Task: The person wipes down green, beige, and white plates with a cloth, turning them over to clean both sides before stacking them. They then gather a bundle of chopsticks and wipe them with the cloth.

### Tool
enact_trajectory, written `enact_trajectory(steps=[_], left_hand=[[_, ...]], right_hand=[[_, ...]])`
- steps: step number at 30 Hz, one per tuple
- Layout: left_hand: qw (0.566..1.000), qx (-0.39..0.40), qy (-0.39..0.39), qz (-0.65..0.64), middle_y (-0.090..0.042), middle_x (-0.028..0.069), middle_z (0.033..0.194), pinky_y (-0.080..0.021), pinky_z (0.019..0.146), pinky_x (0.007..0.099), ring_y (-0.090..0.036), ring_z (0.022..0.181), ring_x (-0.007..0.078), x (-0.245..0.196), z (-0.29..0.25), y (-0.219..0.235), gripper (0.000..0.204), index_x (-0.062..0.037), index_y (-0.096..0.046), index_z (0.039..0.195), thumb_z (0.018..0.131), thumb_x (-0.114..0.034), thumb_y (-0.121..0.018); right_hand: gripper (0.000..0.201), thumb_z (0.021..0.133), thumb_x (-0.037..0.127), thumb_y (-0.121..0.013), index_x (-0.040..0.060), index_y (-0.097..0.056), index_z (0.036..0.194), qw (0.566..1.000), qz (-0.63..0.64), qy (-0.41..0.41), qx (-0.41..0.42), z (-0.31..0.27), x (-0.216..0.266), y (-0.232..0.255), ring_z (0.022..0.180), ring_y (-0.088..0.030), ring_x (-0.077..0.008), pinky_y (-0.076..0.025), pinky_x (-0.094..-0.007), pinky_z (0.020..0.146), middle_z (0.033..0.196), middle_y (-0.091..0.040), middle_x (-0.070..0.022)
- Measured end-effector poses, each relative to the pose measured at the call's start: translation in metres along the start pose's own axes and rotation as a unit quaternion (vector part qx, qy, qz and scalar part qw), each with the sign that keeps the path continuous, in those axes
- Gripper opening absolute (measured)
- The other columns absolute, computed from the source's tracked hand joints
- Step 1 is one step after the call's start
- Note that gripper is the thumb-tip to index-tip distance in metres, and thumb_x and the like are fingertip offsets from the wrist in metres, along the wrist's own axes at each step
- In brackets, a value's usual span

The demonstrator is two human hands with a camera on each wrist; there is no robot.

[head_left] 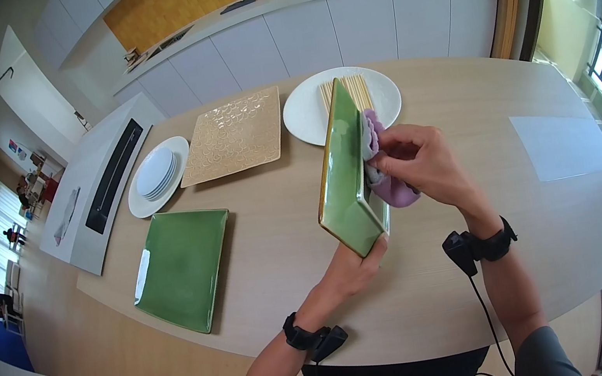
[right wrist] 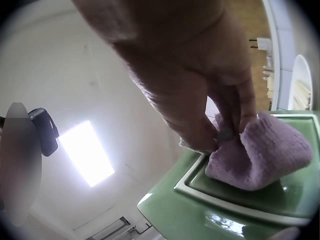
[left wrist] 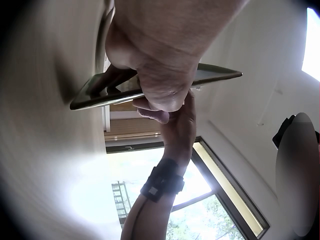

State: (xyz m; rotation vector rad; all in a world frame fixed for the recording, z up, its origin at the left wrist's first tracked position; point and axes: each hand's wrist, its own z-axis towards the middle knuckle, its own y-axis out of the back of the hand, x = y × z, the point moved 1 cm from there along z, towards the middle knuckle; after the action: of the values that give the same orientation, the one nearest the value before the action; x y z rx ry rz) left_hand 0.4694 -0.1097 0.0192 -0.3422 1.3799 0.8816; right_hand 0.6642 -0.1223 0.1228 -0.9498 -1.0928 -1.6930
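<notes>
A green square plate [head_left: 343, 181] stands tilted on edge above the table, its lower corner gripped by my left hand [head_left: 353, 268]. My right hand [head_left: 423, 165] pinches a bunched purple cloth [head_left: 394, 190] against the plate's underside. In the right wrist view the cloth [right wrist: 262, 152] lies on the green underside [right wrist: 190, 210], inside its raised foot ring, with the right hand's fingers [right wrist: 240, 110] pressed into it. In the left wrist view the left hand [left wrist: 160, 65] covers part of the plate [left wrist: 217, 74], and its fingertips are mostly hidden.
Another green plate [head_left: 187, 273] lies at the table's left. Behind it are a white plate with small stacked dishes [head_left: 155, 172] and a beige patterned square plate [head_left: 234, 136]. A white round plate [head_left: 302, 113] holds wooden sticks [head_left: 358, 92]. A translucent sheet [head_left: 562, 145] lies at right.
</notes>
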Motion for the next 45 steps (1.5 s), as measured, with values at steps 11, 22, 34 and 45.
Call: enact_trajectory(steps=[11, 22, 34, 45], left_hand=[[1.000, 0.007, 0.025, -0.005, -0.064, 0.0103, 0.107, -0.048, 0.088, 0.0349, -0.059, 0.097, 0.0207, 0.001, -0.001, 0.001, 0.024, 0.0020, -0.059, 0.118, 0.098, -0.012, -0.057], [1.000, 0.012, -0.001, -0.009, -0.064, 0.0109, 0.106, -0.048, 0.088, 0.0354, -0.060, 0.097, 0.0219, -0.002, 0.000, 0.001, 0.024, 0.0019, -0.060, 0.118, 0.098, -0.011, -0.057], [0.999, 0.013, -0.043, -0.021, -0.062, 0.0089, 0.109, -0.048, 0.088, 0.0342, -0.058, 0.098, 0.0200, 0.000, 0.004, 0.000, 0.025, 0.0011, -0.057, 0.122, 0.099, -0.008, -0.055], [1.000, 0.009, 0.007, -0.012, -0.061, 0.0083, 0.107, -0.048, 0.087, 0.0346, -0.057, 0.096, 0.0193, 0.003, 0.000, 0.002, 0.025, 0.0016, -0.057, 0.120, 0.098, -0.010, -0.057]], right_hand=[[0.029, 0.086, 0.012, -0.068, -0.0027, -0.068, 0.111, 0.994, -0.103, -0.032, -0.031, 0.006, -0.036, 0.000, 0.084, -0.068, -0.0243, -0.055, -0.0351, 0.079, 0.091, -0.071, -0.0170], [0.023, 0.075, 0.011, -0.068, -0.0080, -0.071, 0.089, 0.967, -0.200, -0.116, 0.105, 0.004, -0.037, 0.007, 0.072, -0.071, -0.0290, -0.056, -0.0364, 0.069, 0.078, -0.071, -0.0208], [0.015, 0.081, 0.009, -0.072, -0.0057, -0.074, 0.086, 0.953, -0.128, -0.139, 0.235, -0.004, 0.000, 0.008, 0.062, -0.070, -0.0153, -0.055, -0.0247, 0.061, 0.073, -0.073, -0.0114], [0.016, 0.091, 0.010, -0.074, -0.0024, -0.073, 0.101, 0.994, 0.007, -0.063, 0.084, -0.002, 0.007, 0.002, 0.076, -0.066, -0.0091, -0.056, -0.0258, 0.068, 0.085, -0.072, -0.0054]])
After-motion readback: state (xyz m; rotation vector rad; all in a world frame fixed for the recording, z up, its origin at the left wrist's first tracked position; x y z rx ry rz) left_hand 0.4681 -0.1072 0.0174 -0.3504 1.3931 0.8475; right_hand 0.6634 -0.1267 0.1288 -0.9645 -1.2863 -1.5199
